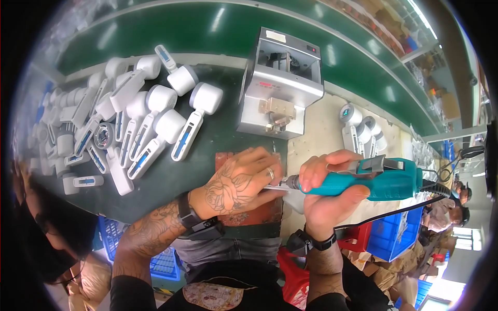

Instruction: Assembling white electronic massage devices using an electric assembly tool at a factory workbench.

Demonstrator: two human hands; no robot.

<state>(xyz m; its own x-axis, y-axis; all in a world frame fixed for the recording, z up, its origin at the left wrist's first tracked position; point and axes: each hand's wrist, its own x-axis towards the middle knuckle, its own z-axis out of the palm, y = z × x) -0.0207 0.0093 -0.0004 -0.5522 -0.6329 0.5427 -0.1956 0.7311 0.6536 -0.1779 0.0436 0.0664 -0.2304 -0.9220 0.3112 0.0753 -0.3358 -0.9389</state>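
Observation:
My right hand [332, 202] is wrapped round a teal electric screwdriver [384, 179], which lies nearly level with its tip pointing left. A cord runs from the tool's right end. My left hand [244, 184], with a ring on one finger, is closed on a white handheld device [294, 201] at the front edge of the bench. Most of that device is hidden by my hands. The screwdriver's tip meets it beside my left fingertips. Beneath my left hand is a worn red-brown mat [241, 217].
A grey screw feeder [280, 83] stands just beyond my hands. Many white round-headed devices [171, 124] with handles are heaped on the green bench at left. Several more [351, 115] stand back right. Blue crates [397, 233] and a red stool [295, 274] are below the bench; people work far right.

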